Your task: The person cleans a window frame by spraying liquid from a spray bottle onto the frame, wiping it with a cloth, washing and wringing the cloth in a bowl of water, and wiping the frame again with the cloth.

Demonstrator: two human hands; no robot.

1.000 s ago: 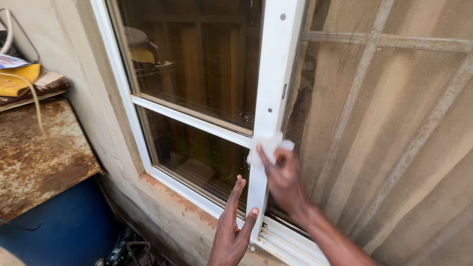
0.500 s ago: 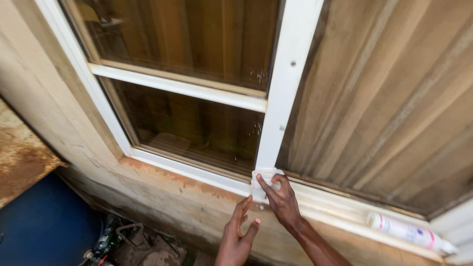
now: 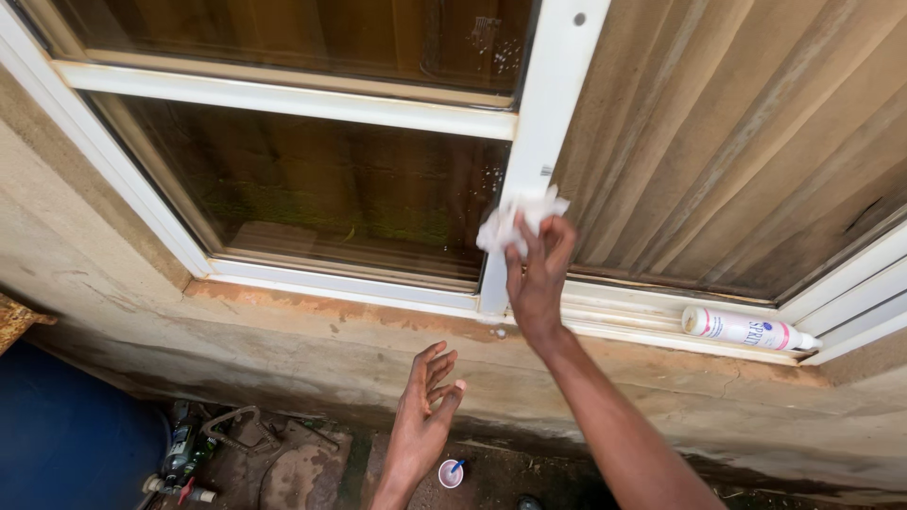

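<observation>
Head view: right hand point(image 3: 536, 279) presses a white cloth point(image 3: 518, 221) against the white window post point(image 3: 529, 161).
Its fingers pinch the crumpled cloth low on the post, just above the sill point(image 3: 378, 326). Below the sill, the left hand point(image 3: 422, 420) hangs empty, fingers spread loosely. A white spray can point(image 3: 746, 330) lies on the sill, well right of the post.

White cloth point(image 3: 518, 223), white window frame point(image 3: 543, 123)

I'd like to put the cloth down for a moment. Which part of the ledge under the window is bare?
The sill is bare from its left corner to the white upright. Right of it, room remains between the right hand with its white cloth and the lying spray bottle. The left hand hangs empty below.
</observation>
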